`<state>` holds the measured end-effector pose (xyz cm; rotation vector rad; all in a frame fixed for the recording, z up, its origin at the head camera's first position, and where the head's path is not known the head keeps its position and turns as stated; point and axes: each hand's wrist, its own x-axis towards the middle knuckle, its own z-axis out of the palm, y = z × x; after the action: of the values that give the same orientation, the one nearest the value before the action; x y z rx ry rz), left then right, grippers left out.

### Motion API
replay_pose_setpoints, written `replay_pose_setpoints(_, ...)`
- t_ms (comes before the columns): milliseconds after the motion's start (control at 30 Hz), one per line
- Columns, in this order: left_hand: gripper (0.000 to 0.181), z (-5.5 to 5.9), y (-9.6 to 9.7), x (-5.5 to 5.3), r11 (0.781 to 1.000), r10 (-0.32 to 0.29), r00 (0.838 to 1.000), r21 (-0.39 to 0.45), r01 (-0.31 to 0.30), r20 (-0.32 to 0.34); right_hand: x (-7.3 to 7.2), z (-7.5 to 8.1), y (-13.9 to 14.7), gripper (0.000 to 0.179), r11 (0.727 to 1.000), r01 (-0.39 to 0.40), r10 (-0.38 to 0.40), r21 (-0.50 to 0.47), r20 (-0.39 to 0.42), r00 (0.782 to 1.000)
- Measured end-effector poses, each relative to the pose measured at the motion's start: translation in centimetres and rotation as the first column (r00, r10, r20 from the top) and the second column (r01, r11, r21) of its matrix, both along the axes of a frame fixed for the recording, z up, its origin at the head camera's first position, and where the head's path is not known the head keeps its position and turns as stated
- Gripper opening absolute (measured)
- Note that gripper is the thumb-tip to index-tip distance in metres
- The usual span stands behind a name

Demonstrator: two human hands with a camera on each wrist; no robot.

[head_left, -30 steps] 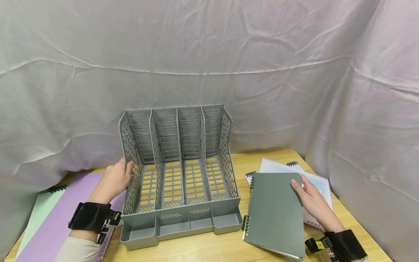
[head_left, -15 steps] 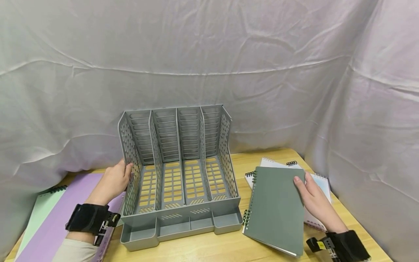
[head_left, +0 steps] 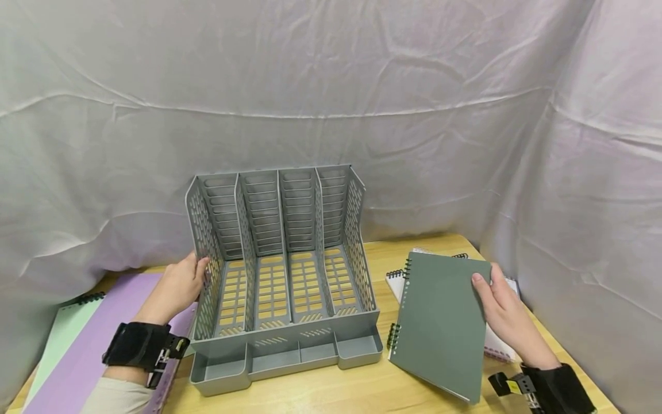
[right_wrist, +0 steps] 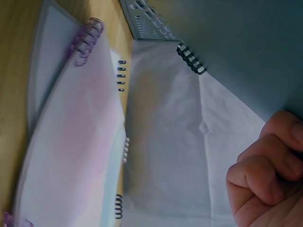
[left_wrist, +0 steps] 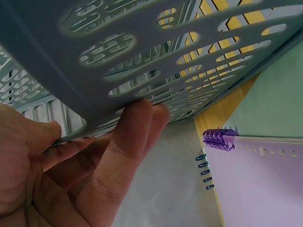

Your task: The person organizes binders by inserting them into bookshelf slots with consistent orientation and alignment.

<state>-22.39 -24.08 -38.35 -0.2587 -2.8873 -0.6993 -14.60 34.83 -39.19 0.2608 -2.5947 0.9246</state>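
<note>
With the rack point(head_left: 292, 338) being gripped by the left hand point(head_left: 178, 286), the green notebook point(head_left: 442, 325) is being pinched by the right hand point(head_left: 505, 313), ideally firmly against sagging.

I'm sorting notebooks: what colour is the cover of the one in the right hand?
Dark grey-green. The notebook's cover shows best in the head view.
</note>
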Motion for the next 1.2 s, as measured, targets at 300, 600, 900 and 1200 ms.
replay_pose_setpoints(300, 0.028, -0.2, -0.1, 0.0, 1.000, -0.008, 1.000, 0.011, 0.008, 0.001, -0.1, 0.8, -0.3, 0.017, 0.998, 0.053, -0.055, -0.023, -0.097, 0.994)
replay_pose_setpoints(600, 0.028, -0.4, -0.1, -0.1, 1.000, -0.009, 1.000, 0.015, 0.009, -0.008, 0.6, 1.6, -0.3, 0.019, 0.995, 0.093, -0.094, -0.020, -0.122, 0.988)
replay_pose_setpoints(900, 0.027, -0.5, -0.2, -0.1, 1.000, -0.013, 1.000, 0.017, 0.014, -0.008, 0.8, 2.5, -0.6, 0.021, 0.993, 0.113, -0.118, -0.045, -0.155, 0.981)
replay_pose_setpoints(1200, 0.025, -0.6, -0.2, -0.1, 1.000, -0.008, 0.999, 0.019, 0.009, -0.047, 0.9, 3.5, -0.7, 0.023, 0.990, 0.121, -0.131, -0.067, -0.181, 0.975)
